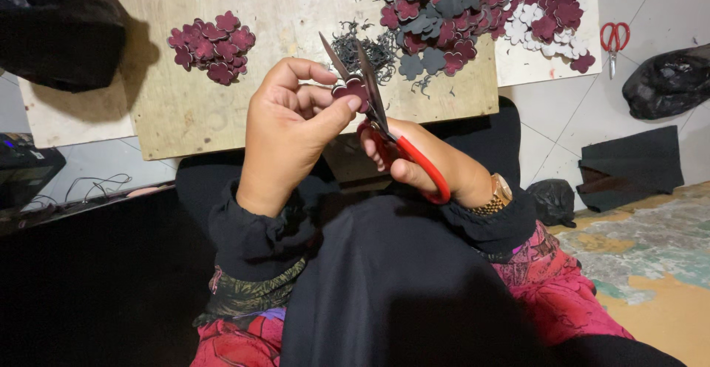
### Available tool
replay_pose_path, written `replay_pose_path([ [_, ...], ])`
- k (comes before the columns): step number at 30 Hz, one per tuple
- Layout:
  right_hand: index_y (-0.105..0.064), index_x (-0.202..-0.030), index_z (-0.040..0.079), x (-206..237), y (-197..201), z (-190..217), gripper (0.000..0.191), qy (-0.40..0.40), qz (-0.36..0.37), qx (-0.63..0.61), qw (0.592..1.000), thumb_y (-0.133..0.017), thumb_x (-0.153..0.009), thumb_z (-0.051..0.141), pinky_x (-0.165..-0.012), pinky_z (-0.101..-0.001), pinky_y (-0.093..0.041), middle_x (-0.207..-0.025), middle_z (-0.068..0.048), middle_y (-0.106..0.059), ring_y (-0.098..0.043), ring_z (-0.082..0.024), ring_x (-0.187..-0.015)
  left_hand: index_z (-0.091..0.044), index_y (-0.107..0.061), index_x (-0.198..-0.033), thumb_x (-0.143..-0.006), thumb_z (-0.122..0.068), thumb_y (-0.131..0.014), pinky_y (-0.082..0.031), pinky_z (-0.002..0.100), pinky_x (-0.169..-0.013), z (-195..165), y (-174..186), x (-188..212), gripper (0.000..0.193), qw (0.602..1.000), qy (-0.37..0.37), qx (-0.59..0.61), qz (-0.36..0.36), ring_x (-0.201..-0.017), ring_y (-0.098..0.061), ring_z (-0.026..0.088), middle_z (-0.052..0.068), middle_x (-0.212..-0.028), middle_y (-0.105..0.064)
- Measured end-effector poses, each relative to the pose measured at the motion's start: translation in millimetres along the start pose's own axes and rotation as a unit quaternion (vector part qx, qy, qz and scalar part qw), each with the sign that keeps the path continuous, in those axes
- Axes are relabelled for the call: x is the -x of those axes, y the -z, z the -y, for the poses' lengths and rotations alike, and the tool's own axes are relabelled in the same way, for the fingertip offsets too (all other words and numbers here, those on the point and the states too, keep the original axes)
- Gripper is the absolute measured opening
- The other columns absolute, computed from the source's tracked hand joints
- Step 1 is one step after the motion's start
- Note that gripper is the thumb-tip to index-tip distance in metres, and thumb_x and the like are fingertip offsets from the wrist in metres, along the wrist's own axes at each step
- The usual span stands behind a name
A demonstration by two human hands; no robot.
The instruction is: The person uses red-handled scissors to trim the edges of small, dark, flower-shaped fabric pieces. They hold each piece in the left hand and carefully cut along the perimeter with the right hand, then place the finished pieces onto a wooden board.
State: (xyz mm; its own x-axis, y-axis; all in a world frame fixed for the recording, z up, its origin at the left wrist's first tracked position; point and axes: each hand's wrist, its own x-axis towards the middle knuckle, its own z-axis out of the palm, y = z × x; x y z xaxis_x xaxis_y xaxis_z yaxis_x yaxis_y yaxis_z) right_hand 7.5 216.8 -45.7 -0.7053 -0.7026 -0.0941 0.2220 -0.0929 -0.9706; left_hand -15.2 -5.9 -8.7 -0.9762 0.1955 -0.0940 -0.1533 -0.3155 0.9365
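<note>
On the plywood surface (pixel 222 116) a small maroon flower heap (pixel 213 45) lies left of the left hand (pixel 285 134) pinching a maroon cutout (pixel 352 89), while the right hand (pixel 425 167) grips open red-handled scissors (pixel 384 127), below the mixed flower pile (pixel 473 12).
</note>
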Motion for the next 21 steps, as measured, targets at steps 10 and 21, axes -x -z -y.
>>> replay_pose_path([
  [10, -0.052, -0.133, 0.001, -4, 4, -2, 0.093, 0.034, 0.003, 0.083, 0.996, -0.062, -0.088, 0.082, -0.089, -0.0256, -0.050, -0.112, -0.001, -0.054, -0.052, -0.010, -0.099, -0.002, -0.053, -0.112, -0.095, 0.009, -0.072, -0.057, 0.021, -0.075, 1, -1, -2, 0.028, 0.999, -0.012, 0.038, 0.015, -0.083, -0.072, 0.010, 0.010, -0.095, -0.074],
  [21, -0.056, -0.116, 0.002, -2, 5, -5, 0.092, 0.007, -0.010, 0.069, 0.998, -0.057, -0.084, 0.088, -0.077, -0.0240, -0.048, -0.098, 0.000, -0.052, -0.050, -0.009, -0.086, 0.000, -0.061, -0.106, -0.097, 0.006, -0.072, -0.058, 0.022, -0.081, 5, 2, -1, 0.016, 1.000, -0.011, -0.012, 0.014, -0.088, -0.070, 0.009, 0.007, -0.097, -0.073],
])
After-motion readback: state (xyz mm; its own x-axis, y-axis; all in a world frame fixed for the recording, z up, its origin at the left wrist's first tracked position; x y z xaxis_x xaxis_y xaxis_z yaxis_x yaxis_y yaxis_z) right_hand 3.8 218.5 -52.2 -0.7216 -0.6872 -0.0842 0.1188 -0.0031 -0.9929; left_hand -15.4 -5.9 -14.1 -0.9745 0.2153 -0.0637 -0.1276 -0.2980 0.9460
